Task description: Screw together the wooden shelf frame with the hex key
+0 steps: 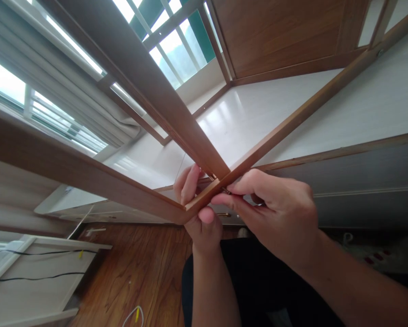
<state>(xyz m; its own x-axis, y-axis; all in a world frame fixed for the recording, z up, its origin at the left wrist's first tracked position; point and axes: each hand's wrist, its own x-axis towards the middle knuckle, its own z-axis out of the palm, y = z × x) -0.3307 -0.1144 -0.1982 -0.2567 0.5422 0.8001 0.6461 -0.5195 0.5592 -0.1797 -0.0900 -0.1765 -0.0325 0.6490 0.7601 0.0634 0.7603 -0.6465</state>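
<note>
A brown wooden frame (292, 109) slants across the view, with two long slats (176, 113) joining its lower rail near the middle. My left hand (204, 222) is closed around that rail from below, thumb on the near side and fingers behind. My right hand (275, 209) pinches a small dark metal piece, seemingly a screw (226, 190), between thumb and forefinger. The piece touches the near face of the rail, just below where the right slat meets it. Most of it is hidden by the fingertips.
Behind the frame lies a glossy white surface (224, 122) below a barred window (180, 50). A wooden panel (286, 36) stands at the upper right, a grey curtain (64, 68) at the left. Black cables (43, 276) cross a pale panel above the wooden floor (132, 263).
</note>
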